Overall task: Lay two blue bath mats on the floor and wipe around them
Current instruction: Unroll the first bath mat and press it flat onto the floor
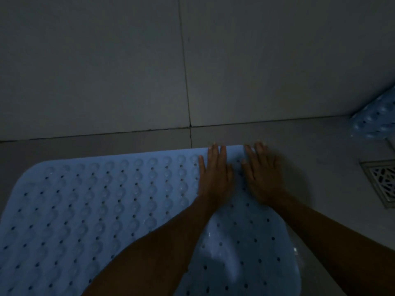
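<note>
A light blue bath mat (pixel 96 206) with rows of round bumps and small holes lies flat on the grey floor, filling the lower left and middle of the head view. My left hand (pixel 213 174) presses flat on the mat near its far edge, fingers straight. Just to its right, my right hand (pixel 264 178) lies flat on the mat's far right corner, fingers spread. A second blue mat (pixel 378 118) shows partly at the right edge, leaning in the corner against the wall.
A tiled wall (pixel 128 60) rises just beyond the mat's far edge. A square metal floor drain (pixel 382 182) sits in the floor at the right. Bare grey floor (pixel 320 150) lies between the mat and the drain. The room is dim.
</note>
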